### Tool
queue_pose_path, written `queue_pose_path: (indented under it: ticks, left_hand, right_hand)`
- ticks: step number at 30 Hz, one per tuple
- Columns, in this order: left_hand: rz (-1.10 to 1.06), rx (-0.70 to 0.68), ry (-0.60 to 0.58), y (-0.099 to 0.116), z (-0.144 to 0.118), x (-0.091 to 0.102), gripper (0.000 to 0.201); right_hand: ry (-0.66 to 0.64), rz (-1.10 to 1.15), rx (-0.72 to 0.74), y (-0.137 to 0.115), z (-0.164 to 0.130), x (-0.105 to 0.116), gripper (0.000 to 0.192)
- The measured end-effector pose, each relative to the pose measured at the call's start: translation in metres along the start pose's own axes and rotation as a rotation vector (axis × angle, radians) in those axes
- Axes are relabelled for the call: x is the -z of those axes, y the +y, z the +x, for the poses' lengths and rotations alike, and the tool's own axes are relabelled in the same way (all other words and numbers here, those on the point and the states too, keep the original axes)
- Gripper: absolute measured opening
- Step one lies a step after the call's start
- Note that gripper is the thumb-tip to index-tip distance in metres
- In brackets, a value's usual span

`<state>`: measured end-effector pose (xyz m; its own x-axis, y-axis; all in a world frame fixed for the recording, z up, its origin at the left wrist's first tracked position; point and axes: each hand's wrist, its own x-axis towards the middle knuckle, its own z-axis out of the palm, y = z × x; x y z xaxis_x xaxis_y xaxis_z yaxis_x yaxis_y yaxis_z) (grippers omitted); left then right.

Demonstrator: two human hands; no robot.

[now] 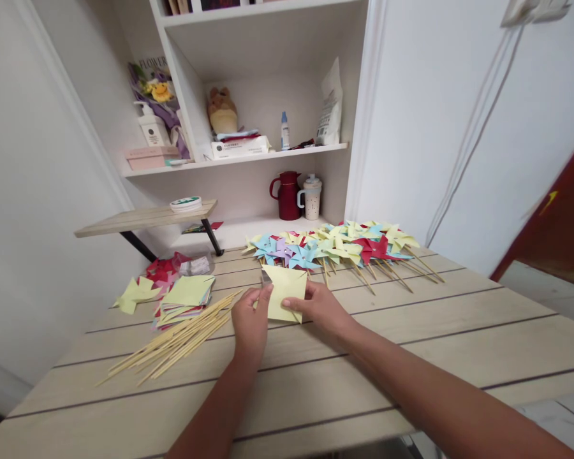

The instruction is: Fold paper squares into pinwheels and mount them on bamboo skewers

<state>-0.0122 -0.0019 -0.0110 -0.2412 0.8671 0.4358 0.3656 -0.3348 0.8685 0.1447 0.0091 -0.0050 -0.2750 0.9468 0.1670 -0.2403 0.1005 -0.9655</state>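
A yellow paper square (286,288) with slits cut in from its corners is held up over the middle of the table. My left hand (251,317) pinches its left edge between thumb and fingers. On the other side my right hand (318,307) grips the right edge, thumb in front and fingers behind. Left of my hands lie a bundle of thin wooden sticks (179,341) and a stack of coloured paper squares (187,296). Beyond the held paper, many finished paper pinwheels (335,247) on sticks are heaped together.
A small clear box (196,264) and red paper pieces (160,271) lie at the back left, with a loose yellow pinwheel shape (136,293) nearby. Behind stand a raised wooden stand (146,220), a red jug (287,196) and a tumbler (312,199).
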Motion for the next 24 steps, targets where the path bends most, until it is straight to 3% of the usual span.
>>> queue_pose_path:
  ticks: [6,9,11,16,24]
  left_hand:
    - [-0.08,-0.047,-0.15,0.0012,-0.0002,-0.0028,0.039]
    - [-0.11,-0.048,-0.056,-0.0005,0.003,-0.0028,0.032]
    - [-0.048,-0.087,0.051,-0.0006,0.005,-0.0013,0.039]
    - [0.204,-0.382,0.243,0.0048,0.0041,0.0042,0.02]
    - [0.357,-0.557,0.172,0.0028,-0.0002,0.0025,0.011]
  right_hand:
    - [0.063,0.073,-0.042,-0.0019,-0.0017,-0.0009,0.038]
    - [0.089,0.149,-0.053,-0.0046,-0.0017,-0.0014,0.044]
    - [0.106,0.137,-0.063,-0.0061,-0.0017,-0.0011,0.046]
    - [0.104,0.024,-0.05,-0.0068,-0.0016,0.0006,0.045]
    - [0.097,-0.099,0.041,0.0007,0.0,0.003,0.034]
